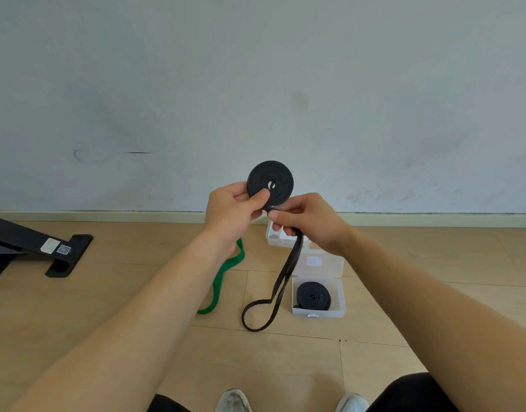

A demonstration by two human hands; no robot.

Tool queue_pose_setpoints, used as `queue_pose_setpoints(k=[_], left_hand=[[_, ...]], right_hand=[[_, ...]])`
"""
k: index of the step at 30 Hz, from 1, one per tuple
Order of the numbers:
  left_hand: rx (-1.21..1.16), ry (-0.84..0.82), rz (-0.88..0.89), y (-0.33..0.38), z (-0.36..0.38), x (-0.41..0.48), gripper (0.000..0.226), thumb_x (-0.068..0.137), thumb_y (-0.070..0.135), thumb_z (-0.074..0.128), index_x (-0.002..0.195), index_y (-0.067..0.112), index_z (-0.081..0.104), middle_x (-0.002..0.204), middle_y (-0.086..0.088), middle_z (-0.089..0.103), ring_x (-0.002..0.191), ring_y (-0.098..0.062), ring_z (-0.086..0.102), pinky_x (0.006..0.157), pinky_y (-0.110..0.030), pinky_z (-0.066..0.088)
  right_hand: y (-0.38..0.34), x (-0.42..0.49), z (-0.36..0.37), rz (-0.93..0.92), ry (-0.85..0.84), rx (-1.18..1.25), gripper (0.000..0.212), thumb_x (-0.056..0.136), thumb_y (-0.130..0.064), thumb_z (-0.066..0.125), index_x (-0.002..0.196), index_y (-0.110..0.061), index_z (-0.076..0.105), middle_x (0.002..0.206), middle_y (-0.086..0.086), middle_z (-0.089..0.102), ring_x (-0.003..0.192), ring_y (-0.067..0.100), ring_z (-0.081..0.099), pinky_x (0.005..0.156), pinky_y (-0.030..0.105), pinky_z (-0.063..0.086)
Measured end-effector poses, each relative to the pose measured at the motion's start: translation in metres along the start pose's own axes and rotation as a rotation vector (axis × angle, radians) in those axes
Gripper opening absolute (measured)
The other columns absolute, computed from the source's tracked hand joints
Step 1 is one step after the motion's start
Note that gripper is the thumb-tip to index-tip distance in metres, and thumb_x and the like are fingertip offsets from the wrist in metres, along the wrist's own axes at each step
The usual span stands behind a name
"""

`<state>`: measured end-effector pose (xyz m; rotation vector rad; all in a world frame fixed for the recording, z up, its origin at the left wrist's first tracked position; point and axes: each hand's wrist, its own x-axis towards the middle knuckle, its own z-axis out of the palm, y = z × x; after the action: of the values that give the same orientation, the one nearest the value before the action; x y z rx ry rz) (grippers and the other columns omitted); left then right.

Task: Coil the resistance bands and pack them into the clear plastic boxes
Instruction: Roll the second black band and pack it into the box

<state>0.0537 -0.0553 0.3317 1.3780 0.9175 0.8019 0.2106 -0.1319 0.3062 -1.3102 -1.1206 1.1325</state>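
Observation:
A black resistance band [270, 182] is partly wound into a flat round coil held up in front of the wall. My left hand [232, 214] pinches the coil at its lower left edge. My right hand [307, 221] grips the band's loose tail just under the coil. That tail hangs down and ends in a loop lying on the floor [257, 315]. An open clear plastic box [318, 312] on the floor holds another coiled black band [313, 295]. A second clear box [275, 237] sits behind my right hand, mostly hidden. A green band [223, 276] lies uncoiled on the floor.
Wooden floor meets a pale wall with a skirting board. A black metal stand base [68, 257] with a sticker lies at the far left. My knees and white shoes [233, 401] show at the bottom edge.

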Motion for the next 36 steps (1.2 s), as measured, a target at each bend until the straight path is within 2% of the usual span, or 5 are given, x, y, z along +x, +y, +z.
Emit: queue_pose_setpoints(k=[13, 20, 24, 30, 36], left_hand=[[0.41, -0.181, 0.129, 0.013, -0.011, 0.006, 0.02, 0.088, 0.014, 0.077, 0.106, 0.023, 0.075, 0.092, 0.005, 0.08, 0.089, -0.01, 0.076, 0.087, -0.029, 0.057], [0.02, -0.108, 0.004, -0.005, -0.001, -0.003, 0.022, 0.094, 0.014, 0.07, 0.116, 0.014, 0.071, 0.107, -0.004, 0.078, 0.1, -0.019, 0.072, 0.092, -0.034, 0.056], [-0.29, 0.001, -0.061, -0.013, 0.021, -0.008, 0.026, 0.095, 0.012, 0.067, 0.118, -0.001, 0.068, 0.098, -0.016, 0.074, 0.073, -0.022, 0.068, 0.097, -0.041, 0.055], [-0.111, -0.024, -0.037, -0.005, 0.003, -0.001, 0.02, 0.094, 0.012, 0.069, 0.111, 0.003, 0.072, 0.104, -0.016, 0.077, 0.098, -0.034, 0.074, 0.09, -0.044, 0.06], [0.039, -0.125, -0.004, 0.004, -0.006, -0.001, 0.021, 0.092, 0.008, 0.07, 0.114, 0.008, 0.071, 0.105, -0.01, 0.078, 0.098, -0.023, 0.076, 0.082, -0.032, 0.061]], right_hand=[[0.008, -0.002, -0.02, 0.018, -0.039, -0.129, 0.022, 0.091, -0.019, 0.075, 0.084, 0.003, 0.073, 0.069, 0.009, 0.065, 0.057, 0.016, 0.046, 0.056, 0.022, 0.041], [0.01, 0.0, -0.005, 0.016, -0.009, 0.127, 0.018, 0.095, -0.013, 0.068, 0.085, 0.002, 0.068, 0.07, 0.011, 0.061, 0.056, 0.013, 0.045, 0.055, 0.023, 0.038], [0.007, 0.004, 0.011, -0.014, 0.027, 0.246, 0.02, 0.098, -0.012, 0.063, 0.089, 0.005, 0.065, 0.068, 0.009, 0.058, 0.054, 0.011, 0.045, 0.054, 0.022, 0.037], [0.003, 0.003, 0.001, -0.015, -0.077, 0.006, 0.02, 0.088, -0.005, 0.075, 0.105, 0.005, 0.074, 0.085, 0.031, 0.065, 0.067, 0.022, 0.046, 0.06, 0.025, 0.043], [-0.001, 0.001, -0.012, 0.031, -0.111, -0.112, 0.015, 0.09, -0.007, 0.074, 0.096, 0.006, 0.075, 0.073, 0.008, 0.066, 0.066, 0.016, 0.054, 0.065, 0.022, 0.049]])
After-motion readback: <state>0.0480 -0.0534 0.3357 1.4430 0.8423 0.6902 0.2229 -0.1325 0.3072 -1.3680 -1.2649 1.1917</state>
